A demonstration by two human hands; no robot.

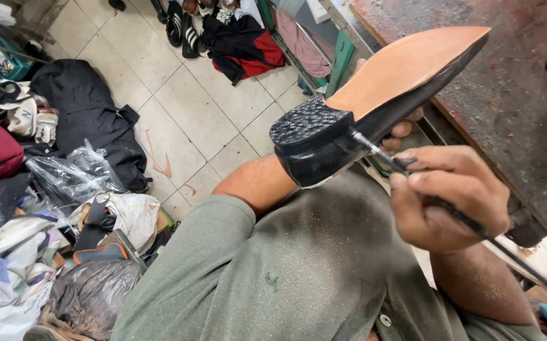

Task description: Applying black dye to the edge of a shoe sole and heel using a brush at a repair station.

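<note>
Right hand (450, 199) clamped on thin brush (469, 222), bristle tip touching black heel side of shoe (380, 88), up-left of hand. Left hand (403, 126) mostly hidden behind shoe, fingers gripping it sole-up above lap. Shoe long axis runs heel lower-left to toe upper-right, over counter (513, 95) edge. Sole tan, 1 textured black heel, glossy black edge.

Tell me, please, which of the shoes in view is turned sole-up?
The black shoe held by the left hand, tan sole facing up, brush at its heel. The shoes on the floor rest by the far clothes.
</note>
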